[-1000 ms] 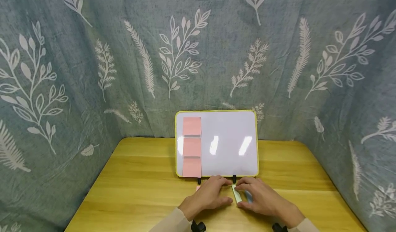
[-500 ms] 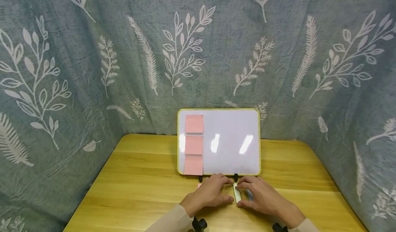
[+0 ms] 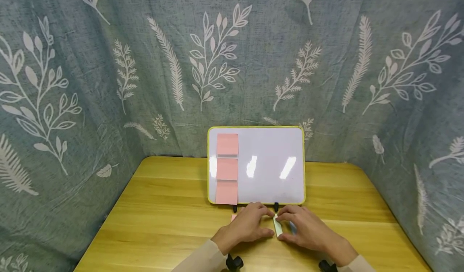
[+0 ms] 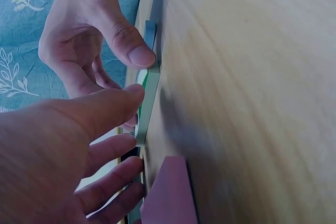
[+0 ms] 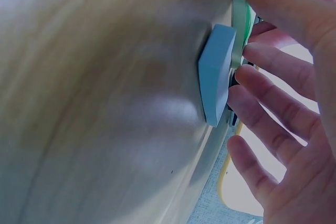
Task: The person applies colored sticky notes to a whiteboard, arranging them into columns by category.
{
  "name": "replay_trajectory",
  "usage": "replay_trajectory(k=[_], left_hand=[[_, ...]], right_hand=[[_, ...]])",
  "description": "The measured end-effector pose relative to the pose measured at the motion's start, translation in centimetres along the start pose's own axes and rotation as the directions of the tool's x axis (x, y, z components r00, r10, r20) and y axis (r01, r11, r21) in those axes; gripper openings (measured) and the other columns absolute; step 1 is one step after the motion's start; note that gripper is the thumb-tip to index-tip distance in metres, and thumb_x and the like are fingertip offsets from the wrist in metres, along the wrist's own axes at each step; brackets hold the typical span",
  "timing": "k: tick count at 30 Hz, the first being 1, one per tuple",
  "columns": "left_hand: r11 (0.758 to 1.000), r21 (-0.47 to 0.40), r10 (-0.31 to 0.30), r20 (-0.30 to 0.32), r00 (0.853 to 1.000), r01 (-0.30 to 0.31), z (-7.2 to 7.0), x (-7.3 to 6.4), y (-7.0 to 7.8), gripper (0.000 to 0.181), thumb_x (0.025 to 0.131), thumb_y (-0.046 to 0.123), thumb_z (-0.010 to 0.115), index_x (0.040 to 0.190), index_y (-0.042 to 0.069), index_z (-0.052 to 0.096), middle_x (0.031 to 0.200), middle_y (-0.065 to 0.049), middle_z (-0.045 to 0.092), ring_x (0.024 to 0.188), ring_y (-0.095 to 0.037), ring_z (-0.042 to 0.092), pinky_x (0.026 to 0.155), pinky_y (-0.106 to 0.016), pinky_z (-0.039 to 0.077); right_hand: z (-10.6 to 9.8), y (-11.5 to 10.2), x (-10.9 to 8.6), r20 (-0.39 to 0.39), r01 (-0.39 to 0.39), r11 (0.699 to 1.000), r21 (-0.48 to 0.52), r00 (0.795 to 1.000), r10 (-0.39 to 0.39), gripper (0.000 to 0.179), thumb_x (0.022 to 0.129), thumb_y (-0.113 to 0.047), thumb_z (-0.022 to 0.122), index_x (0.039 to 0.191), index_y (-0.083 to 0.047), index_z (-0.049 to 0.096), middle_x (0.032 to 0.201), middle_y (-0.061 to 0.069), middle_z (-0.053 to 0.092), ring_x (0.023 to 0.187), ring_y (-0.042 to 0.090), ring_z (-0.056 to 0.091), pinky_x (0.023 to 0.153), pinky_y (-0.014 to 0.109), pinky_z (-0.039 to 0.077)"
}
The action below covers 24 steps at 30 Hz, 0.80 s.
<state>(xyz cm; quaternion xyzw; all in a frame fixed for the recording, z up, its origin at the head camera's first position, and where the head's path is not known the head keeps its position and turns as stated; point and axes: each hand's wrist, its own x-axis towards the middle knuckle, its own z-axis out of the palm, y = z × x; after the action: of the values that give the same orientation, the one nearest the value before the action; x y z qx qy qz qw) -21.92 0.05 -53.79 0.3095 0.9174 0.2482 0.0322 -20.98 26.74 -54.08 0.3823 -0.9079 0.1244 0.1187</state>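
Note:
A pale green pad of sticky notes [image 3: 277,226] lies on the table between the two hands. My right hand [image 3: 309,229] holds it by its ends, thumb at the near end and forefinger at the far one. In the left wrist view the green pad [image 4: 150,100] shows a brighter green top sheet. My left hand [image 3: 246,225] is at the pad's left side, its thumb and forefinger tips right at the edge, the fingers loosely bent. A blue pad of sticky notes [image 5: 217,74] lies under the right hand, and a pink pad [image 4: 170,192] lies beside the left.
Behind the hands a whiteboard [image 3: 270,143] with a yellow rim leans upright on black feet [image 3: 276,206]. Three pink sticky notes [image 3: 227,144] run down its left side. A leaf-patterned curtain [image 3: 159,62] surrounds the wooden table [image 3: 156,207].
The head view has shifted slightly. Both hands stay at the green pad with almost no visible movement.

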Motion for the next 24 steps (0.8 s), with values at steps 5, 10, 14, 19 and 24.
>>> replay_trajectory(k=[5, 10, 14, 19, 24], left_hand=[[1.000, -0.008, -0.003, -0.006, 1.000, 0.003, 0.09, -0.02, 0.00, 0.048, 0.100, 0.044, 0.095, 0.143, 0.025, 0.082, 0.149, 0.002, 0.074, 0.143, -0.021, 0.067, 0.113, -0.052, 0.058], [1.000, -0.007, -0.008, 0.000, 1.000, 0.008, 0.18, -0.01, -0.09, 0.049, 0.101, 0.046, 0.094, 0.144, 0.026, 0.081, 0.151, 0.003, 0.074, 0.143, -0.021, 0.067, 0.114, -0.055, 0.058], [1.000, -0.008, -0.010, 0.003, 1.000, 0.010, 0.08, -0.04, -0.07, 0.049, 0.102, 0.046, 0.093, 0.145, 0.026, 0.080, 0.151, 0.003, 0.073, 0.142, -0.021, 0.067, 0.115, -0.054, 0.057], [1.000, -0.007, -0.001, 0.004, 1.000, 0.001, -0.05, -0.09, 0.10, 0.050, 0.102, 0.045, 0.092, 0.146, 0.026, 0.080, 0.152, 0.002, 0.073, 0.142, -0.021, 0.067, 0.113, -0.049, 0.057], [1.000, -0.006, -0.007, 0.000, 1.000, 0.007, -0.06, -0.16, 0.17, 0.049, 0.102, 0.045, 0.092, 0.145, 0.026, 0.081, 0.153, 0.002, 0.073, 0.144, -0.022, 0.067, 0.117, -0.056, 0.057]], right_hand=[[-0.04, 0.00, -0.06, 0.007, -0.009, 1.000, 0.013, 1.000, 0.009, 0.033, 0.100, -0.050, 0.094, 0.122, -0.026, 0.086, 0.136, -0.008, 0.078, 0.124, 0.019, 0.077, 0.099, 0.054, 0.063], [0.03, -0.03, -0.09, -0.004, -0.011, 1.000, 0.021, 1.000, 0.011, 0.016, 0.106, -0.040, 0.088, 0.118, -0.029, 0.086, 0.134, -0.009, 0.082, 0.121, 0.019, 0.079, 0.099, 0.054, 0.065], [0.21, 0.03, 0.21, -0.052, 0.019, 0.998, 0.060, 0.999, -0.016, 0.007, 0.108, -0.027, 0.087, 0.114, -0.029, 0.085, 0.123, -0.013, 0.085, 0.109, 0.011, 0.080, 0.094, 0.048, 0.067], [0.48, 0.30, 0.46, -0.117, 0.067, 0.989, 0.131, 0.992, -0.052, 0.013, 0.105, -0.010, 0.086, 0.110, -0.022, 0.084, 0.099, -0.016, 0.082, 0.088, -0.007, 0.070, 0.077, 0.030, 0.063], [0.57, 0.56, 0.60, -0.131, 0.059, 0.981, 0.182, 0.991, -0.035, 0.015, 0.103, -0.005, 0.088, 0.107, -0.019, 0.084, 0.097, -0.011, 0.085, 0.088, -0.007, 0.072, 0.073, 0.027, 0.064]])
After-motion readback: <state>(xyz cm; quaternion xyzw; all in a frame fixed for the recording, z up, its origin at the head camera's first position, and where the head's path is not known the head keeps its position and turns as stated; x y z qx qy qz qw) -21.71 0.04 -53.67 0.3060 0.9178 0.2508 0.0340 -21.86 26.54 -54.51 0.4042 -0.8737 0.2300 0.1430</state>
